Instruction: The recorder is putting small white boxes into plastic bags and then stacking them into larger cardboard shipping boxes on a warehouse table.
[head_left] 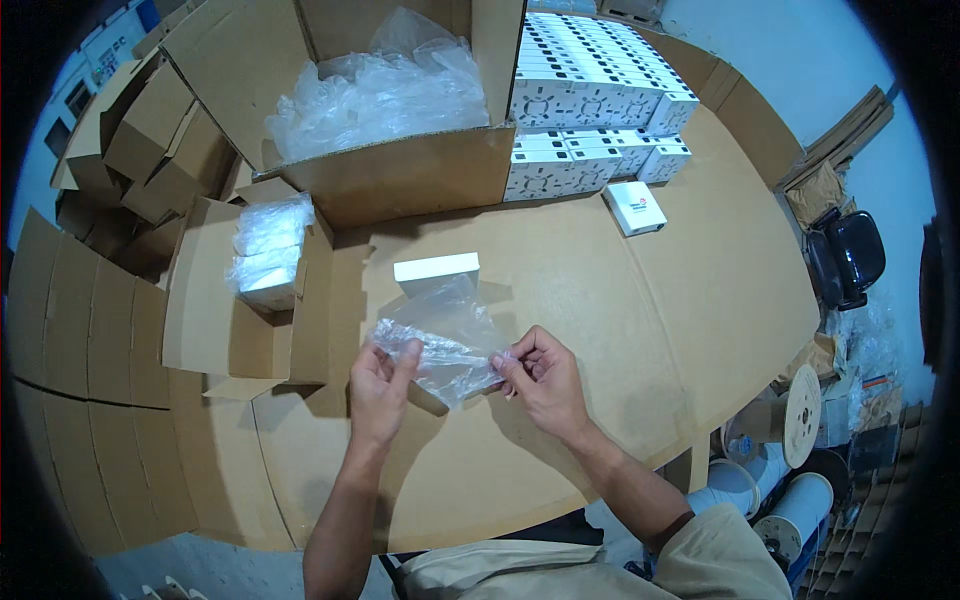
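Between my hands a clear bubble-wrap bag (447, 345) is held above the table. My left hand (381, 392) grips its left side, thumb on top. The fingers of my right hand (541, 380) pinch its right edge. Just beyond the bag a white box (437, 268) rests on the table, its near part covered by the plastic. To the left stands an open brown carton (215, 300) holding several white boxes in bubble wrap (271, 243).
A large open carton (410, 170) full of clear plastic bags (385, 95) stands behind. Stacked white boxes (590, 95) rise at the back right, with one single white box (634, 208) before them. Folded cartons (150, 150) lie left. Spools (800, 415) and a black chair (847, 257) are right.
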